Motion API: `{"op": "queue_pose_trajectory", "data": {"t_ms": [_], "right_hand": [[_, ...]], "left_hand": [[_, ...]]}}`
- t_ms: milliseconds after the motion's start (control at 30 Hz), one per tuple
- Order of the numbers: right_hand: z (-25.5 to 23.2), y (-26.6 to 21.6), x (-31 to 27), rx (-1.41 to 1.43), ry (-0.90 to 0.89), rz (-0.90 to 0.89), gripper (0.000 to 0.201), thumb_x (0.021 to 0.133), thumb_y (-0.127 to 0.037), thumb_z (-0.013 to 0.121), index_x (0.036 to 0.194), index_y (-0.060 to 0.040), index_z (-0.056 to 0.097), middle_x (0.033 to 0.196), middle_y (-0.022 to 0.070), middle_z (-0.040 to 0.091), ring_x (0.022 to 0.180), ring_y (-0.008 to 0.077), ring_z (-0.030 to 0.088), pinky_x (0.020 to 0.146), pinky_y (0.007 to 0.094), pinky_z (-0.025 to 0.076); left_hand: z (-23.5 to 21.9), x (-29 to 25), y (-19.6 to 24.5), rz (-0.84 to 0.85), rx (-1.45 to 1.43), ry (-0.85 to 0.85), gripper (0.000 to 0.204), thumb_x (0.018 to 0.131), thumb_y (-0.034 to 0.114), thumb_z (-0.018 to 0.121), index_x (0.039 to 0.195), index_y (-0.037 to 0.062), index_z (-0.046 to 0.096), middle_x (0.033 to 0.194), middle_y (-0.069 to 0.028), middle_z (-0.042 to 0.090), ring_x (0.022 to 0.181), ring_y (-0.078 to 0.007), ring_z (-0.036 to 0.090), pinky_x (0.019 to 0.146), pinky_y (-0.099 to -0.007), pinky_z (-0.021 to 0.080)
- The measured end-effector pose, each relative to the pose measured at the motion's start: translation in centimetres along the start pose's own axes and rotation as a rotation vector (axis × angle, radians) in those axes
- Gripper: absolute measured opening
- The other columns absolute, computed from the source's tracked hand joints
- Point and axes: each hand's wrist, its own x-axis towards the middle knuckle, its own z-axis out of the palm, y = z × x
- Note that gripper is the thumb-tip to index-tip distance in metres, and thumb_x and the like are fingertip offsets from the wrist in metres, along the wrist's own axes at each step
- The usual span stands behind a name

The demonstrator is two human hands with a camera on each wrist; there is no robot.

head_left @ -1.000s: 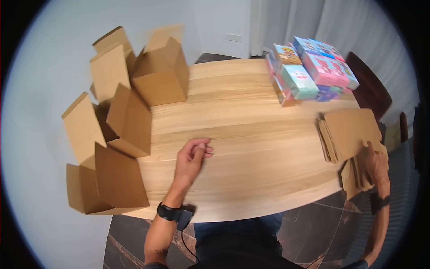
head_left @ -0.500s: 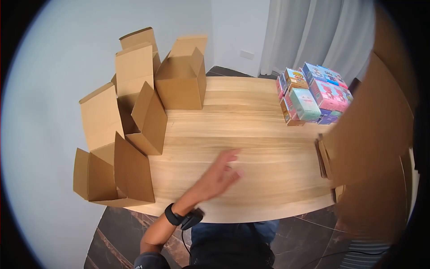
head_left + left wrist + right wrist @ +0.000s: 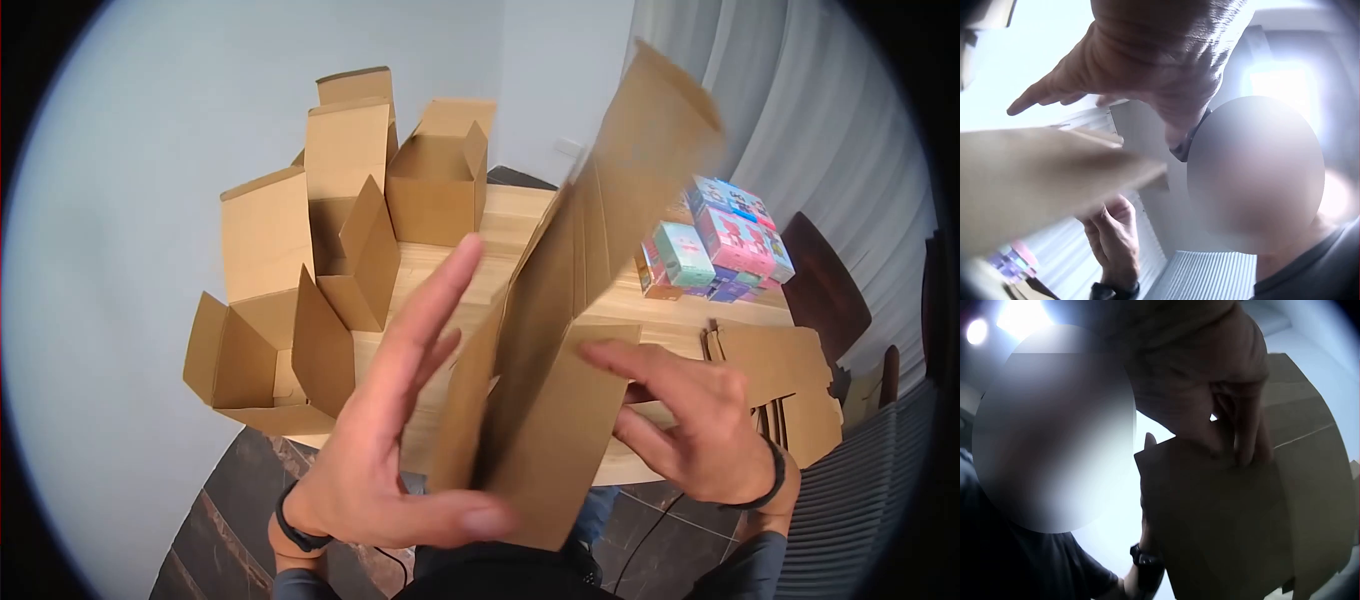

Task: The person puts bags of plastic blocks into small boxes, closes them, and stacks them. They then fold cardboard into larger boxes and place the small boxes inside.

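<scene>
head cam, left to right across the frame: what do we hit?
Open cardboard boxes → left hand → flat cardboard blank held upright between both hands → right hand → stack of flat blanks on the table's right edge. The colourful small boxes sit further back, above the right hand.

Flat carton (image 3: 560, 330): showing plain brown. Open cartons (image 3: 330, 250), table's left edge: brown. Table (image 3: 520, 215): showing pale wood grain. Small boxes (image 3: 715, 240), far right corner: showing pink, teal, blue prints.
</scene>
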Motion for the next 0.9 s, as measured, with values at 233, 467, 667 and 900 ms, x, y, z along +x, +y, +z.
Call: {"op": "queue_pose_trajectory", "data": {"t_ms": [233,467,667,900], "right_hand": [[-0.8,2.2,-1.0,-0.236,0.059,-0.104,0.038,0.078,-0.008,0.078,0.114,0.0019,0.070,0.085,0.0114,0.066,0.069,0.0267,0.065,0.061,0.0371,0.053],[-4.5,5.4,-4.7,-0.557,0.091,-0.014,0.050,0.086,-0.047,0.072,0.104,0.0002,0.071,0.084,0.0112,0.053,0.081,0.0310,0.051,0.072,0.0435,0.043],[-5.4,3.9,-3.6,-0.827,0.076,-0.045,0.060,0.076,-0.057,0.076,0.102,-0.0038,0.072,0.110,0.0144,0.061,0.101,0.0306,0.058,0.083,0.0440,0.046],[-1.0,8.0,-1.5,-0.387,-0.062,-0.104,0.054,0.070,-0.050,0.084,0.097,-0.0054,0.070,0.107,0.0085,0.067,0.100,0.0286,0.062,0.095,0.0481,0.046]], "left_hand": [[-1.8,3.1,-2.0,0.625,0.572,-0.486,0.050,0.077,0.052,0.084,0.084,0.0044,0.070,0.107,-0.0121,0.067,0.121,-0.0377,0.063,0.116,-0.0626,0.037],[0.2,3.9,-7.7,0.732,0.763,-0.296,0.040,0.073,0.037,0.084,0.078,0.0043,0.061,0.075,-0.0080,0.051,0.077,-0.0308,0.061,0.096,-0.0501,0.055],[1.6,6.4,-6.9,0.776,0.860,-0.167,0.031,0.073,0.025,0.085,0.082,0.0060,0.062,0.075,-0.0057,0.050,0.069,-0.0252,0.055,0.062,-0.0365,0.039],[2.9,4.6,-7.3,0.712,1.091,-0.073,0.027,0.078,0.024,0.084,0.086,0.0063,0.066,0.071,-0.0030,0.050,0.060,-0.0202,0.050,0.053,-0.0329,0.035]]}}
